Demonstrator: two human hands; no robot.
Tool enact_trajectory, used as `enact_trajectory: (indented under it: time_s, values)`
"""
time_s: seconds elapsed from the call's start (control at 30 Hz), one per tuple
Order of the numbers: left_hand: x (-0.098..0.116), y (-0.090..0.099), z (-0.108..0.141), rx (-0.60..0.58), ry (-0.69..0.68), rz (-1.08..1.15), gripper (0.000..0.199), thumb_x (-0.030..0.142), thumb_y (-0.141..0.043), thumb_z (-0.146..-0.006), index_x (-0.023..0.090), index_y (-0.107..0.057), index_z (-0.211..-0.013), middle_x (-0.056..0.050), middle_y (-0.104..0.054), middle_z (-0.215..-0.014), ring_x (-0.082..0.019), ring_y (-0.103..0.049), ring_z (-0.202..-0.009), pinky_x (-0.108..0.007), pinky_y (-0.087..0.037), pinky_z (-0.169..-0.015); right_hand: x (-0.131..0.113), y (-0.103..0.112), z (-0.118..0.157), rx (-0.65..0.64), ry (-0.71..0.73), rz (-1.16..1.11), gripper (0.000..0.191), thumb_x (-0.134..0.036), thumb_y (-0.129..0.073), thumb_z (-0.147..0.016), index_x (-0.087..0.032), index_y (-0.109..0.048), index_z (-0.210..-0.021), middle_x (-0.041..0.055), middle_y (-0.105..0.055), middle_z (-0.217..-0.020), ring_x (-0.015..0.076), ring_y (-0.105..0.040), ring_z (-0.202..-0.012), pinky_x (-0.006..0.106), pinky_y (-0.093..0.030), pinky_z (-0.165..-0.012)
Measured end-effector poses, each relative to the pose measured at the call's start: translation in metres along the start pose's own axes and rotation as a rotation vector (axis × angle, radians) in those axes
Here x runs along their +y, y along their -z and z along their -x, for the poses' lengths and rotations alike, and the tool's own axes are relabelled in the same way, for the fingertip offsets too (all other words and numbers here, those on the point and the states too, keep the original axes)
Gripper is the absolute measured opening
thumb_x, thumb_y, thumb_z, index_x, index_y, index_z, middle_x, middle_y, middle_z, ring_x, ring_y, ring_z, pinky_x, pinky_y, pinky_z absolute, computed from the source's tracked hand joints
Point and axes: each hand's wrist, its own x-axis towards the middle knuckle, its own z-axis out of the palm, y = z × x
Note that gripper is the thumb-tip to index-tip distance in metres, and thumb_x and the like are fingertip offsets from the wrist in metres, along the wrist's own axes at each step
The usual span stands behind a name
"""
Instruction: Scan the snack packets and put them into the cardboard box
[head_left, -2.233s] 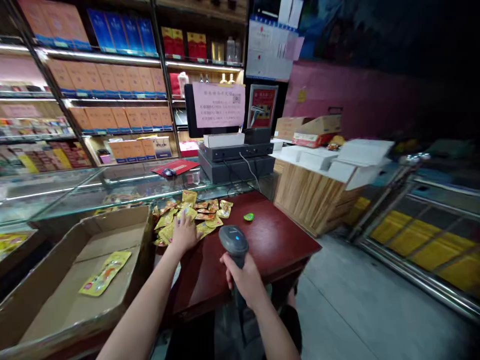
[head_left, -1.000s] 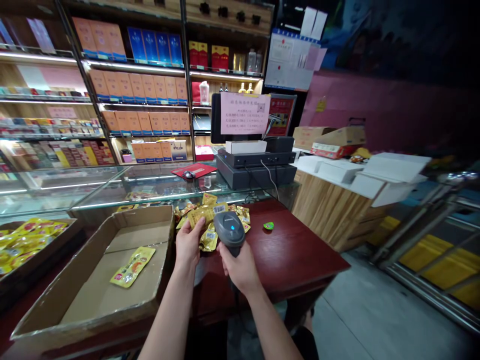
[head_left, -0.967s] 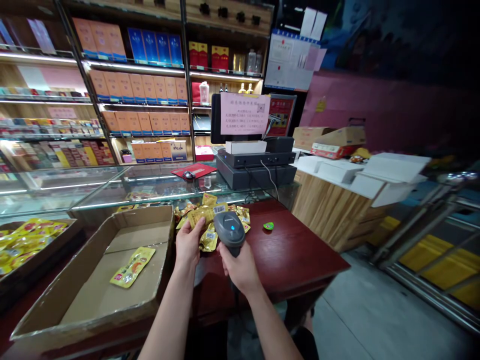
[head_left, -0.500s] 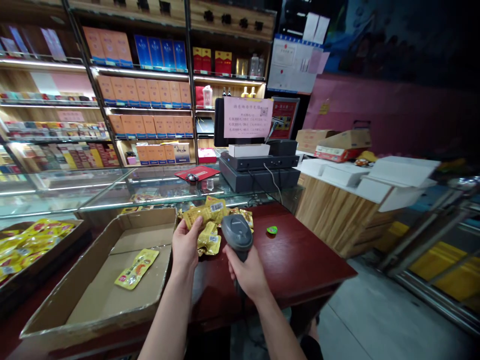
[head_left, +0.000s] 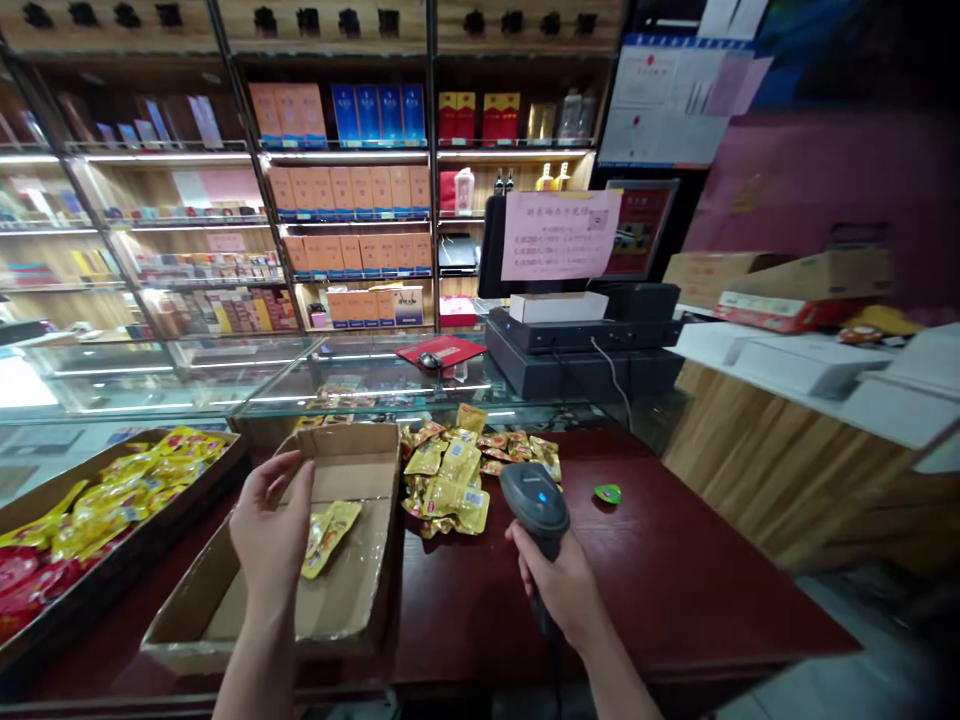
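My left hand (head_left: 271,515) is over the left part of a shallow cardboard box (head_left: 384,560), its fingers curved and apart, with nothing visible in them. Beside it a yellow packet (head_left: 330,535) lies in the box, partly hidden by the hand. My right hand (head_left: 559,580) is wrapped round the handle of a dark grey barcode scanner (head_left: 536,497), which shows a small blue light. Yellow-gold packets (head_left: 450,475) are heaped on the dark red table (head_left: 660,580), between the box and the scanner.
Another box (head_left: 124,545) of yellow and red packets stands at the left. A small green item (head_left: 607,494) lies right of the scanner. Behind are a glass counter (head_left: 360,385), a mouse (head_left: 429,361) on a red mat and a monitor (head_left: 493,240) bearing a pink sign.
My left hand has let go of the yellow-gold packet and moved left from the heap to over the box. The view has turned left. The scanner stays in my right hand, now showing a blue light.
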Motion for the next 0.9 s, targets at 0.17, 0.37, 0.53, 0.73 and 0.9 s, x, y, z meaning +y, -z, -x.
enact_trajectory:
  time_s: [0.17,0.37,0.53,0.73,0.9]
  values:
    - [0.032,-0.058,0.042,-0.42,-0.186,-0.205,0.032,0.043,-0.068,-0.089,0.023,-0.074,-0.114,-0.011,-0.074,-0.113,-0.028,-0.069,-0.105,-0.04,-0.054,-0.097,-0.008,0.013,-0.01,0.028,-0.009,0.026,0.045,-0.061,-0.072,-0.078,-0.016,-0.066,-0.083,-0.0039,-0.056,-0.047,0.0125,-0.051,-0.039,0.023,-0.04,-0.04]
    - [0.032,-0.129,0.107,-0.903,-0.184,-0.798,0.044,0.021,-0.051,-0.098,0.015,-0.062,-0.141,-0.022,-0.068,-0.132,-0.032,-0.066,-0.121,-0.039,-0.047,-0.101,-0.013,0.023,-0.008,-0.028,0.017,0.037,0.049,-0.067,-0.071,-0.079,-0.018,-0.063,-0.082,-0.0041,-0.055,-0.047,0.0134,-0.05,-0.04,0.025,-0.041,-0.042]
    - [0.009,-0.143,0.114,-0.87,-0.094,-1.081,0.05,0.028,-0.054,-0.098,0.006,-0.055,-0.144,-0.027,-0.07,-0.122,-0.037,-0.066,-0.117,-0.039,-0.047,-0.092,-0.006,0.031,-0.005,-0.034,0.034,0.07,0.048,-0.067,-0.067,-0.084,-0.018,-0.064,-0.084,-0.0045,-0.054,-0.048,0.013,-0.049,-0.039,0.025,-0.04,-0.041]
    - [-0.015,-0.141,0.104,-0.797,-0.082,-0.955,0.066,0.031,-0.069,-0.087,0.01,-0.052,-0.147,-0.024,-0.072,-0.119,-0.039,-0.063,-0.118,-0.045,-0.043,-0.097,-0.012,0.032,-0.005,-0.032,0.0,0.066,0.049,-0.067,-0.071,-0.08,-0.019,-0.062,-0.08,-0.0046,-0.052,-0.048,0.0122,-0.048,-0.039,0.024,-0.039,-0.041]
    - [-0.028,-0.145,0.1,-0.757,0.133,-0.506,0.058,0.023,-0.076,-0.075,0.015,-0.065,-0.131,-0.01,-0.075,-0.1,-0.027,-0.071,-0.095,-0.034,-0.05,-0.085,-0.019,0.028,-0.004,-0.028,-0.002,0.038,0.051,-0.07,-0.074,-0.076,-0.021,-0.061,-0.076,-0.0047,-0.051,-0.045,0.0127,-0.046,-0.037,0.025,-0.038,-0.039]
